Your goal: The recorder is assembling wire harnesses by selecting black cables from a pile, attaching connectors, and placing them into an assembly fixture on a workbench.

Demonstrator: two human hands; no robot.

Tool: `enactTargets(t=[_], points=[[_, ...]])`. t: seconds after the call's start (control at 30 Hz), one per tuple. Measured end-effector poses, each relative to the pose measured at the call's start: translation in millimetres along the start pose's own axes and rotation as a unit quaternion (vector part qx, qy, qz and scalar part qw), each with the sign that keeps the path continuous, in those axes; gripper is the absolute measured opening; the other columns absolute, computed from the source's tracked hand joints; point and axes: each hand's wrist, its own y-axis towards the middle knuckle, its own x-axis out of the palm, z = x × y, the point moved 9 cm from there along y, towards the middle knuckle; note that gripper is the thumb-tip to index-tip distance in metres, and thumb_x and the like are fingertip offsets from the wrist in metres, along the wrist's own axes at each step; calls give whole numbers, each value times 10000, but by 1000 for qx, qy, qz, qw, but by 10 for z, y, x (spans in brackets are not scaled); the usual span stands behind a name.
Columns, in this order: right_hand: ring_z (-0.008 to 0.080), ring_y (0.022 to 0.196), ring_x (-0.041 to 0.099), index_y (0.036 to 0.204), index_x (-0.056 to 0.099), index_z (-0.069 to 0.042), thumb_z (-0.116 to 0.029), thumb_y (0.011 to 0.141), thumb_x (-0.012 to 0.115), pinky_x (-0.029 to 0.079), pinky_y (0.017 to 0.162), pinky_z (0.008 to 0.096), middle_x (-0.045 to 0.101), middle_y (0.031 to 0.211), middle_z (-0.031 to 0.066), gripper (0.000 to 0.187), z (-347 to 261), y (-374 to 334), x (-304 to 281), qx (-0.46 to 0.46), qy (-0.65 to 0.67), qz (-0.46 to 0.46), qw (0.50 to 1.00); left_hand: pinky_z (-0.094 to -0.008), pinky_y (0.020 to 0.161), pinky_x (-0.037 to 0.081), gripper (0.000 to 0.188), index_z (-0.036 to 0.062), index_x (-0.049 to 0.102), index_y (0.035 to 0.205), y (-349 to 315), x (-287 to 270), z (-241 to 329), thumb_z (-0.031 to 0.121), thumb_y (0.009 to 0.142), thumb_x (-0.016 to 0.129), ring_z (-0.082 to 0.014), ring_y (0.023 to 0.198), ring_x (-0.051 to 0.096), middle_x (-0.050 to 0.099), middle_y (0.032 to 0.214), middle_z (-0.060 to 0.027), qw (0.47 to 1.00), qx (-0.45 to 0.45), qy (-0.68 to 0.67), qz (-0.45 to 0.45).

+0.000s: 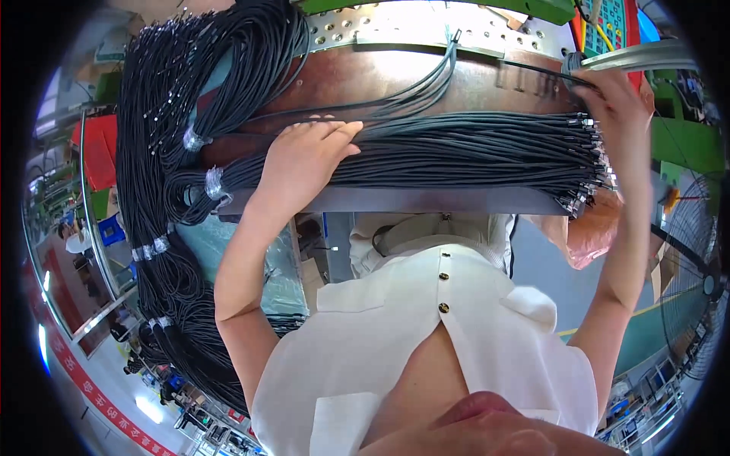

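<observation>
My left hand [308,156] lies across a thick bundle of black cables [456,148] on the brown tabletop, fingers stretched over its top and thumb along it. Metal-tipped ends [597,156] of the bundle fan out at its right. At the far right of the table, my right hand [617,97] is closed round one end of a single black cable [536,71], its fingertips partly blurred. A few loose cables [426,95] curve up behind the bundle, their tips near a metal strip.
Coiled, tied black cables [251,68] and hanging ones [141,137] crowd the left side. A perforated metal plate [380,19] runs along the back. Below my right hand hangs a pinkish plastic bag [593,232]. A fan [696,285] stands at the right.
</observation>
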Motion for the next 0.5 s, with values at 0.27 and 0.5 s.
enactTargets(t=[0.27,0.5], points=[[286,1007,595,1187,616,-89,-164,875,587,472,851,378,606,1123,84,322,377,-446,-782,186,-271,-144,933,-275,713,503,214,12,677,1008,7,-158,-257,57,800,691,-210,799,663,696,852,-97,949,-102,-259,148],[304,949,609,1097,589,-9,-246,889,582,480,854,365,619,1003,184,315,-257,453,1283,-179,-29,-14,983,-243,762,477,175,-26,646,1020,60,34,-344,58,866,649,-94,821,599,671,854,-46,823,-184,-537,21]])
